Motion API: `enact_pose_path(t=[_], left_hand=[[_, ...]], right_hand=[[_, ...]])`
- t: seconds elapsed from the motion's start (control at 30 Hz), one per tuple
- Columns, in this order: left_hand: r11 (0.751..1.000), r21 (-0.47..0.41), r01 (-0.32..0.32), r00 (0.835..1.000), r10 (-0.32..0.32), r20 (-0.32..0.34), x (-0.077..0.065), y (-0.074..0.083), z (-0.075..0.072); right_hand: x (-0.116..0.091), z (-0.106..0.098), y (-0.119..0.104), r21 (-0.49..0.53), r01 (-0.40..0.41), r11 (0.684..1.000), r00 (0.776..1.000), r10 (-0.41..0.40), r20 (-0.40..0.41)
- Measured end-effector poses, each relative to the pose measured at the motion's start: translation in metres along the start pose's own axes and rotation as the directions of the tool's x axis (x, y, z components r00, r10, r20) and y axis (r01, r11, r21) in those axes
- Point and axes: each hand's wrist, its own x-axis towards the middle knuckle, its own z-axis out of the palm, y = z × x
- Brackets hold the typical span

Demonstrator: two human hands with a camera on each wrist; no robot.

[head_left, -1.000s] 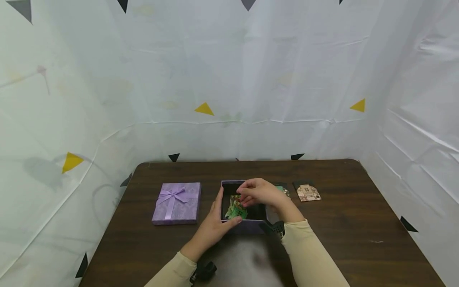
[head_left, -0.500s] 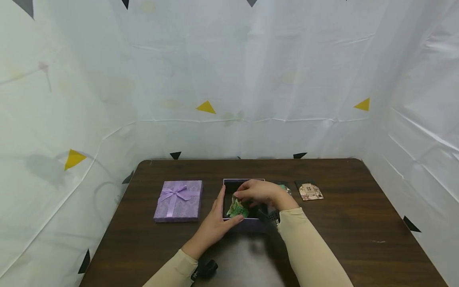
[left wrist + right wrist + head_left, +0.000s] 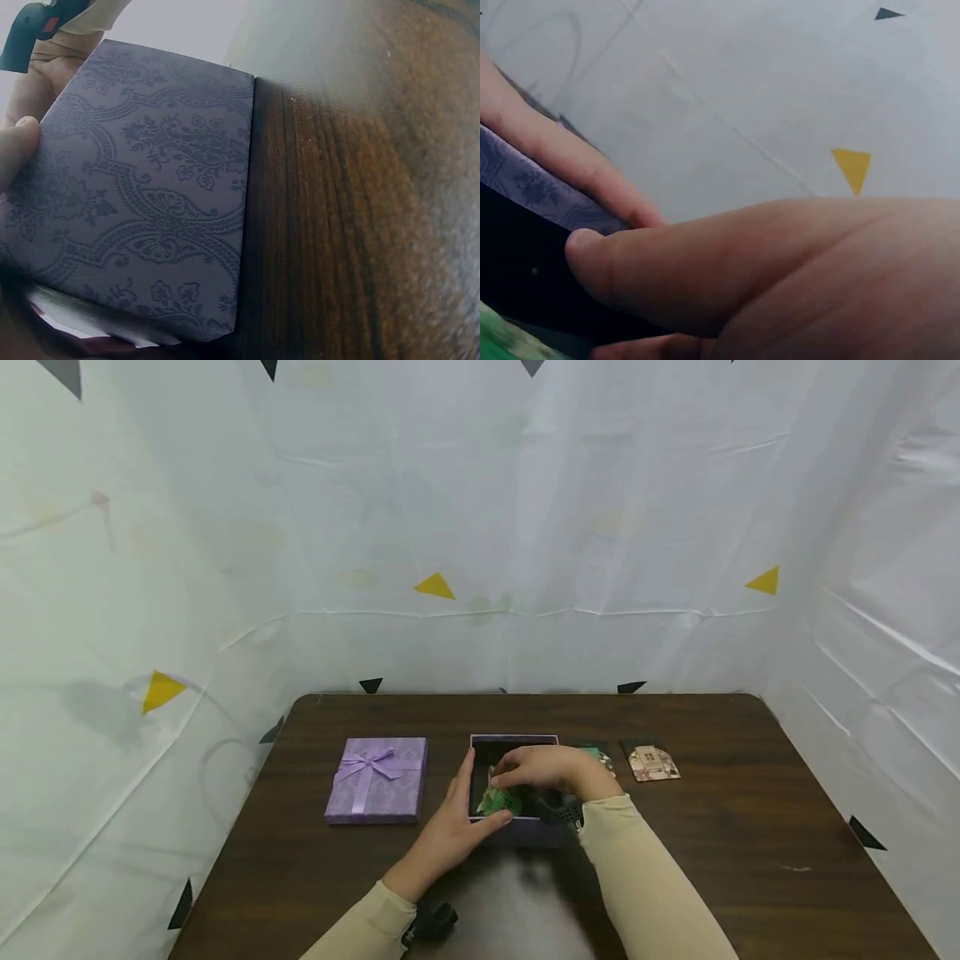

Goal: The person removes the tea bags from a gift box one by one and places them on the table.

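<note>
An open purple box [image 3: 528, 833] with a dark inside sits at the middle of the table. My left hand [image 3: 444, 839] grips its near left corner, fingers along the left wall and thumb at the front rim. The left wrist view shows the patterned wall of the box [image 3: 150, 187] close up. Reaching in from the right, my right hand [image 3: 555, 770] pinches a small green printed card [image 3: 501, 802] inside the box. The curled fingers cover part of that card. At lower left of the right wrist view, the green card [image 3: 506, 337] appears only as a blurred corner.
A purple lid [image 3: 377, 781] with a ribbon bow lies left of the box. To the right are a beige house-printed card [image 3: 652, 762] and a greenish card [image 3: 600, 756], half hidden by my right hand. White curtains surround the dark wooden table [image 3: 720, 827].
My right hand has moved slightly down and left, deeper into the box, and now covers more of the green card. The left hand keeps its place on the box.
</note>
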Motion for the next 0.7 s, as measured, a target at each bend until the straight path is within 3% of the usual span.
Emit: enact_pose_path(t=[0.27,0.7], left_hand=[[1.000,-0.005,0.004,1.000,-0.004,-0.010,0.0011,0.0004,0.0010],[0.999,0.009,-0.034,0.999,0.034,-0.039,0.0023,-0.0018,0.0026]], right_hand=[[-0.0042,-0.0033,-0.0004,0.089,0.041,0.995,0.996,-0.048,0.076],[-0.0028,-0.0022,0.0022,0.008,0.099,0.995,0.982,-0.099,0.161]])
